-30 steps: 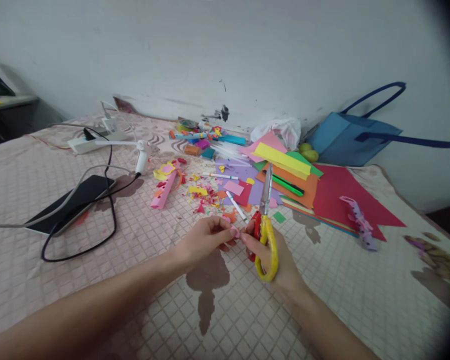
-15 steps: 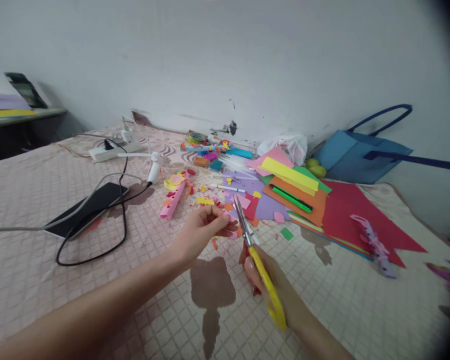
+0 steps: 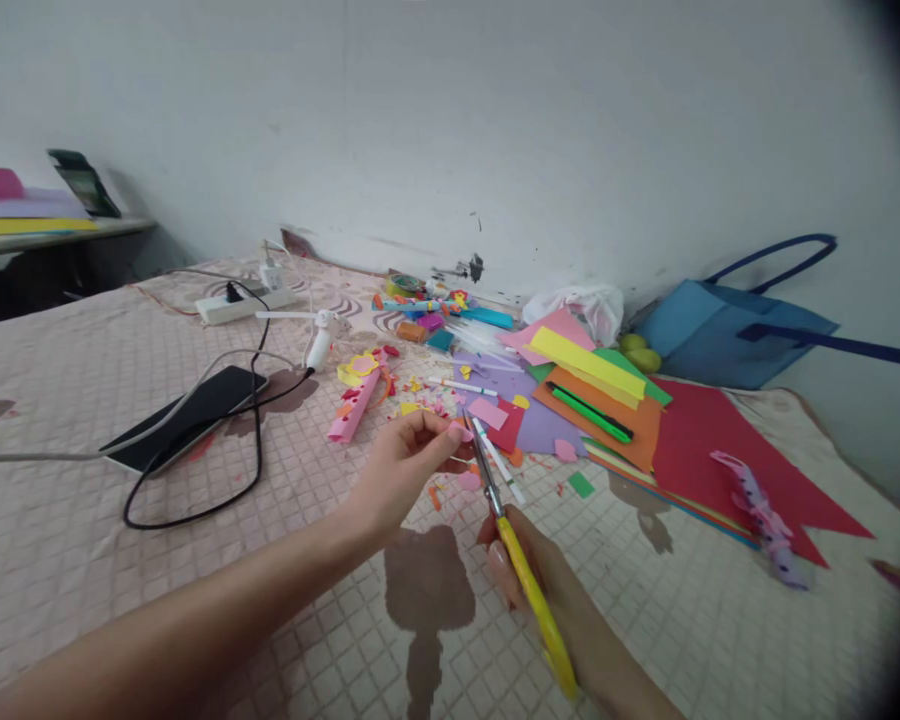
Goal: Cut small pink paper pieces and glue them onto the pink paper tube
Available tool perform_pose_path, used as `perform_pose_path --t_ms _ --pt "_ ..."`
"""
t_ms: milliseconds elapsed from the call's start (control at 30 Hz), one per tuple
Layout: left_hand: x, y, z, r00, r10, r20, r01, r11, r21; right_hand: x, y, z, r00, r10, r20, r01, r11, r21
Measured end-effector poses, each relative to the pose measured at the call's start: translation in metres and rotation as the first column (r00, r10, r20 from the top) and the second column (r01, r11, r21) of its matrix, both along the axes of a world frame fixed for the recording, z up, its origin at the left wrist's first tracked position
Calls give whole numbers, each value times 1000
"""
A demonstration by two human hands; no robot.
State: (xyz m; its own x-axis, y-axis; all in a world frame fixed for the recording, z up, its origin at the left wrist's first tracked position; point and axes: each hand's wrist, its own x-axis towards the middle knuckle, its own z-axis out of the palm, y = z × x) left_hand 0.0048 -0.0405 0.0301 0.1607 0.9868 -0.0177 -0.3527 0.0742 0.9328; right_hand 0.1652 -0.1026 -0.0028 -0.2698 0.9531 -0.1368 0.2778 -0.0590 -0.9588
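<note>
My left hand pinches a small piece of pink paper between thumb and fingers. In my right hand is a pair of scissors with yellow handles. The scissor blades point away from me, their tips right beside the pink paper; whether they touch it I cannot tell. Behind my hands lie small paper scraps, a white marker, a pink paper rectangle and a purple sheet.
On the right are coloured sheets with a green cutter, a red sheet, a purple rolled paper piece and a blue bag. To the left lie a glue gun, a black tablet-like slab, cables and a power strip.
The scissor blades have drawn closer together beside the pink paper. My left hand keeps its pinch. The whole view has shifted slightly, with the background moving right and down.
</note>
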Motion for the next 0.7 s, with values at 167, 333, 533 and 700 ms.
perform_pose_path --t_ms 167,333,533,700 --pt "3 -3 1 999 37 19 -36 999 -8 -4 0 7 1000 -3 11 3 1000 6" --pt "6 -3 -1 997 64 39 -64 998 -11 -7 -1 9 1000 -7 2 7 1000 8" --pt "7 -4 -4 995 90 48 -89 996 -25 -7 0 9 996 -48 80 44 998 52" --pt "8 -5 -4 993 94 64 -92 995 -34 -10 1 13 995 -60 84 57 998 39"
